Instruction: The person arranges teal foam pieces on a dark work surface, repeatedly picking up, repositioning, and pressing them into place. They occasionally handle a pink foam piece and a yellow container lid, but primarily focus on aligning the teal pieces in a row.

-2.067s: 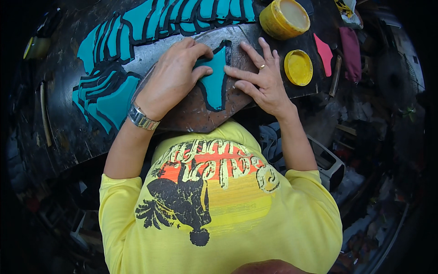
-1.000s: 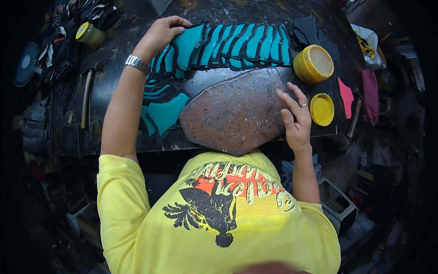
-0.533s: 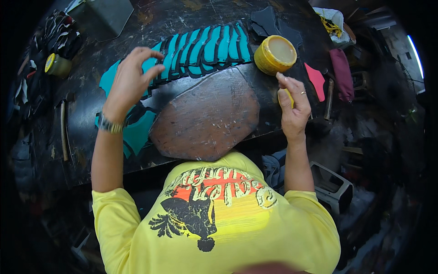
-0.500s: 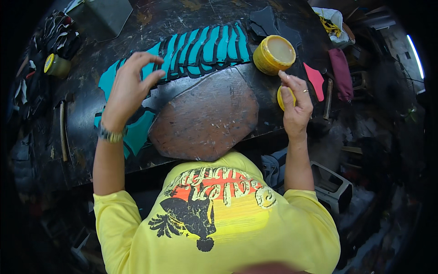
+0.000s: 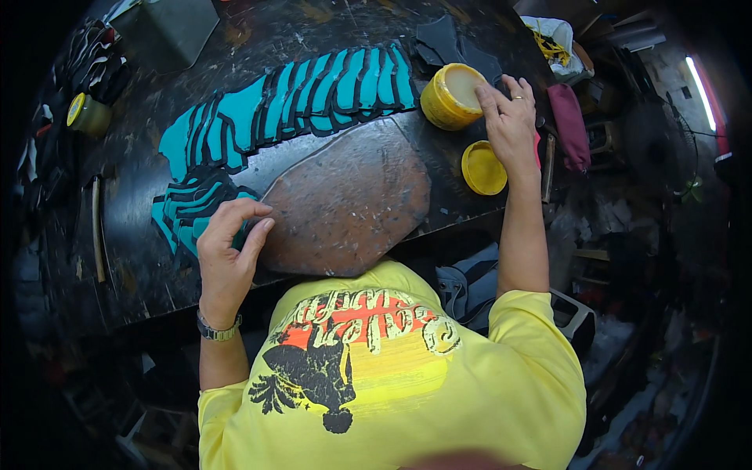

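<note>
My left hand is held with thumb and forefinger apart and nothing between them. It is by the left edge of a brown many-sided board, in front of a small stack of teal and black cut pieces, partly hiding it. A long row of overlapping teal pieces with black edges runs behind the board. My right hand is at the rim of a yellow tub of pale paste, fingers loosely bent and apart. Whether its fingertips touch the paste is unclear. A round yellow lid lies below the tub.
Black flat pieces lie behind the tub. To the right are a maroon pouch and a hammer with its handle. Another wooden handle, a lidded jar and a grey metal box are at the left.
My left hand has come down from over the teal row to beside the board. My right hand has moved up to the tub's rim, uncovering the lid. The view has shifted slightly.
</note>
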Tool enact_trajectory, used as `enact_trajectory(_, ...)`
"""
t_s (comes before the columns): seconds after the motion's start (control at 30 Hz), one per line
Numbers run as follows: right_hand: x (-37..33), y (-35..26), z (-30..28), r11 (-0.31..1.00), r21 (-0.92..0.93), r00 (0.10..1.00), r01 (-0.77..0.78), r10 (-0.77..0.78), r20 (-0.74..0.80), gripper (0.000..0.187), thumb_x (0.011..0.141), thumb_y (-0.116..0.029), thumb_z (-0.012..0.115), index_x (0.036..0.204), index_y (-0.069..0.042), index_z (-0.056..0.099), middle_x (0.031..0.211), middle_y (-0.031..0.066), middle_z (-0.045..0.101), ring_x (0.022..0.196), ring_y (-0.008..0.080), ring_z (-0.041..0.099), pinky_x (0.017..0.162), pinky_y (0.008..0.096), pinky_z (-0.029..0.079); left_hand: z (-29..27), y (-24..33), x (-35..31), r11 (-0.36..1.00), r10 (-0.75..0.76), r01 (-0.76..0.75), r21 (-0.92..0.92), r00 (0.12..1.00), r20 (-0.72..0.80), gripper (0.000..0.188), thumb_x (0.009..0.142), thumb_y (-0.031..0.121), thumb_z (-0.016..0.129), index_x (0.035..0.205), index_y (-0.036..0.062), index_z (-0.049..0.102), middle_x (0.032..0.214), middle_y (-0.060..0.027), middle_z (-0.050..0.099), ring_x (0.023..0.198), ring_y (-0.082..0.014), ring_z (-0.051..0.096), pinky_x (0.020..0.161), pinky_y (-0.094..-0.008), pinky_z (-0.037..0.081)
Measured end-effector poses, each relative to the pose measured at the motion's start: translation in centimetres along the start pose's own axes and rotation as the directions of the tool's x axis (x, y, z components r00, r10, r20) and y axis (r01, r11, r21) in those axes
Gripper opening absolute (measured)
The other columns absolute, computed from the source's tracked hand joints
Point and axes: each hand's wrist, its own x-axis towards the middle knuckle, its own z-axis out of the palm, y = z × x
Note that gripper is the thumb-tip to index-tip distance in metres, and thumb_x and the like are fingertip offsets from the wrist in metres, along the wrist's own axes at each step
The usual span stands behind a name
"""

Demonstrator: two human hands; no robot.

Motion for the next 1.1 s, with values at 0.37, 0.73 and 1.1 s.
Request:
enact_trajectory(0.37,-3.4,-2.2,-1.6,0.998,-0.065,0.993,-0.009,0.001,-0.115,0.031,0.093,-0.033,0.072,0.109,-0.007,0.078,0.132,0.0203,0.061,0.125,0.0385,0.055,0.105,0.0473,0.043,1.6,0.6,0.1,0.999,0.038,-0.036,-0.04,0.998,0.051,0.013,0.085,-0.001,0.075,0.098,0.0008,0.072,0.096,-0.0105,0.071,0.092,-0.0258,0.068,0.084,-0.0339,0.052)
enact_trajectory(0.73,-10.3,-10.5,-1.4,0.761,0.649,0.976,-0.024,-0.122,0.179,0.039,0.09,-0.003,0.074,0.128,-0.005,0.07,0.098,0.0078,0.063,0.075,0.0136,0.055,0.069,0.0273,0.048,-1.3,-2.1,-2.2,0.997,-0.045,0.064,0.048,0.945,-0.323,0.02,0.085,0.003,0.078,0.105,0.0046,0.074,0.096,-0.0065,0.071,0.089,-0.0193,0.068,0.081,-0.031,0.052)
enact_trajectory(1.1,-11.5,-15.4,1.7,0.587,0.806,0.921,0.081,-0.353,0.165,0.063,0.086,0.005,0.074,0.145,-0.007,0.058,0.108,0.0067,0.064,0.088,0.0136,0.056,0.08,0.0256,0.05,-5.0,-7.3,-4.6,0.887,-0.409,0.46,0.038,0.821,-0.397,0.119,0.067,0.043,0.095,0.159,0.0072,0.029,0.156,-0.0248,0.037,0.143,-0.0368,0.042,0.117,-0.0467,0.037)
